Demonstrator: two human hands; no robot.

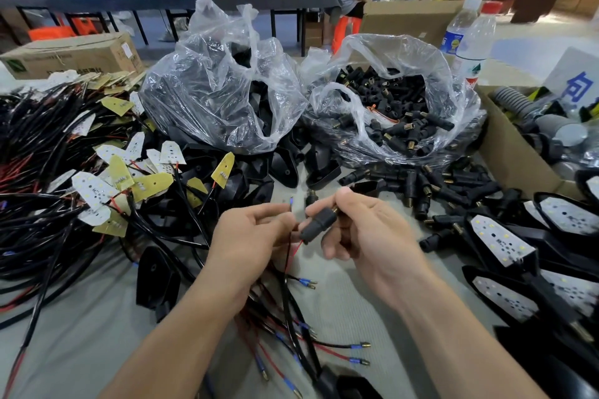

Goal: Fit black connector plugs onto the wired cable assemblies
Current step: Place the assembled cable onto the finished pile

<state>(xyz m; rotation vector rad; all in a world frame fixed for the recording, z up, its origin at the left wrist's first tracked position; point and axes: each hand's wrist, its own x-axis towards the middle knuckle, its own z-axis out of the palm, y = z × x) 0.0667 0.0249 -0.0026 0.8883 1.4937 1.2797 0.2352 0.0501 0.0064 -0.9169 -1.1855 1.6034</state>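
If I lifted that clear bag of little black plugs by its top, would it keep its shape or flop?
Probably flop: the clear bag is thin, crinkled film, already slumped around its load. It would likely feel heavyish, being piled with plugs. With the mouth gaping open, some could spill and roll, joining the loose plugs beside it.

Bright even light, fisheye-bent, soft edges

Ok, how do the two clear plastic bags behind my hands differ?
The left bag holds large black shells, while the right bag holds small black connector plugs with brass ends. The left bag stands taller with its top bunched up; the right bag sags wide open, plugs exposed. Both are clear, crinkled plastic, side by side on the table.
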